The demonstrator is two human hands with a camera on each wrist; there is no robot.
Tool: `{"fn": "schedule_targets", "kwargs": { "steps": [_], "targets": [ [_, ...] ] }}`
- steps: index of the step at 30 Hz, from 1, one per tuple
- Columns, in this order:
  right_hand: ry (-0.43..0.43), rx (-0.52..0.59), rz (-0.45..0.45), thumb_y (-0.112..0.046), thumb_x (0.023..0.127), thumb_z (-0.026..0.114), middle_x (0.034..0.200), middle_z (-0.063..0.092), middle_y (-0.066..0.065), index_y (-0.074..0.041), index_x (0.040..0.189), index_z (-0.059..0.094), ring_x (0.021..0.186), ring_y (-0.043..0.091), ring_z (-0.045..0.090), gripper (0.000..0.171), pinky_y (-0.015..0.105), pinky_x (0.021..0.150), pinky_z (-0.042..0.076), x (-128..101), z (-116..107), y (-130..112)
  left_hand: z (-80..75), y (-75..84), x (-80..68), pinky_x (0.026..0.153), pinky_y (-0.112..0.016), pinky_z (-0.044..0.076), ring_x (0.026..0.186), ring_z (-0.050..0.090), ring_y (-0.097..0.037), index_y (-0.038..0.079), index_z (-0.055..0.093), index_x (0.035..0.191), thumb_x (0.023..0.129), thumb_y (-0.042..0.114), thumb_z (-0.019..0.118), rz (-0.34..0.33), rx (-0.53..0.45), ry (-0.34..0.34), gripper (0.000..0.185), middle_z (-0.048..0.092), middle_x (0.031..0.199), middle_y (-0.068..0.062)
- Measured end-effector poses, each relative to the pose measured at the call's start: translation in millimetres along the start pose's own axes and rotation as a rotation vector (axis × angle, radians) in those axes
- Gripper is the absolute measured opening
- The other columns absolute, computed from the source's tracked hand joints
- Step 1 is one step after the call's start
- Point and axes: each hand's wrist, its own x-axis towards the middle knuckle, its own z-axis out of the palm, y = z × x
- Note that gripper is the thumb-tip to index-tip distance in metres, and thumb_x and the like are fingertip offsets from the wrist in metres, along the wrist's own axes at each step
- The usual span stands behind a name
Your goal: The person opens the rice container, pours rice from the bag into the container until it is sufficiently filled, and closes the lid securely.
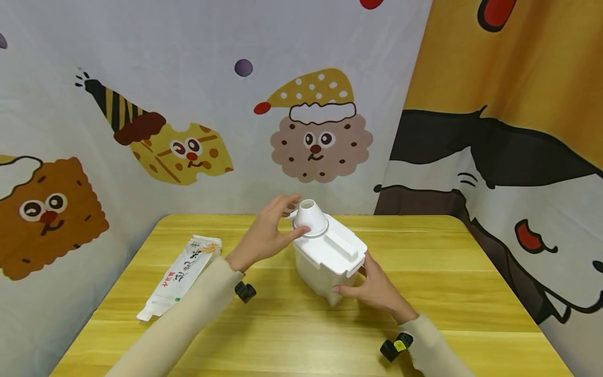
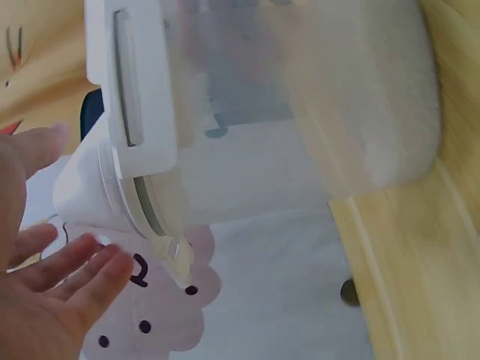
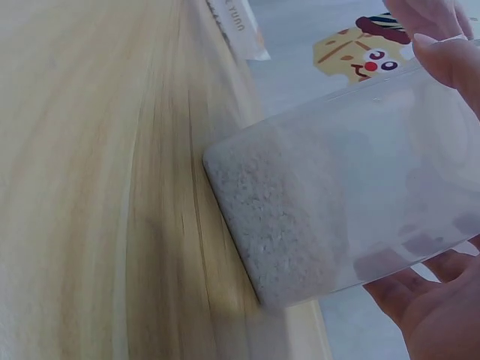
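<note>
Head view, taken left to right with the container as our landmark. Well to the left of the container (image 1: 330, 256) a rice bag (image 1: 181, 276) lies flat on the worktop (image 1: 471, 272), its near end apparently cut open and the bag looking slack. Next comes the left hand (image 1: 266, 234), at the container's upper left: its fingers are straight and loosely spread around the white funnel-shaped spout cap (image 1: 310, 217) on the lid, touching it rather than clenching it; in the left wrist view we see this grip spread open beside the cap. The container itself stands tilted on the worktop, near the middle. In the right wrist view we see through its clear wall that white rice (image 3: 285, 217) fills only its lower part. At the container's lower right, the right hand (image 1: 372, 288) cups the wall, thumb on the near face and fingers behind, a steadying grip curled round the body.

We judge that the filling is largely done, since rice is already inside and the bag lies aside; seating or closing the cap appears to remain.
</note>
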Motion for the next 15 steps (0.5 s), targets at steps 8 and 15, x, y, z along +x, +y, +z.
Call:
{"fn": "schedule_targets", "kwargs": {
  "steps": [8,15],
  "targets": [
    [-0.003,0.003,0.012,-0.028,0.073,0.094,0.144,0.055,0.004,-0.025,0.15,0.038,0.132,0.027,0.053,0.096,0.061,0.11,0.043,-1.9,1.2,0.1,4.5,-3.4,7.6,0.095,-0.036,0.059,0.118,0.066,-0.022,0.007,0.053,0.146,0.099,0.024,0.069,-0.146,-0.112,-0.088,0.052,0.065,0.134,-0.01],
    [-0.011,-0.008,0.005,-0.028,0.073,0.094,0.144,0.055,0.003,-0.026,0.151,0.037,0.132,0.029,0.052,0.097,0.062,0.109,0.044,-0.2,-0.6,0.7,3.8,-2.1,9.3,0.095,-0.038,0.06,0.115,0.068,-0.022,0.01,0.057,0.144,0.099,0.026,0.07,-0.177,-0.111,-0.085,0.049,0.066,0.131,-0.009]
  ]
}}
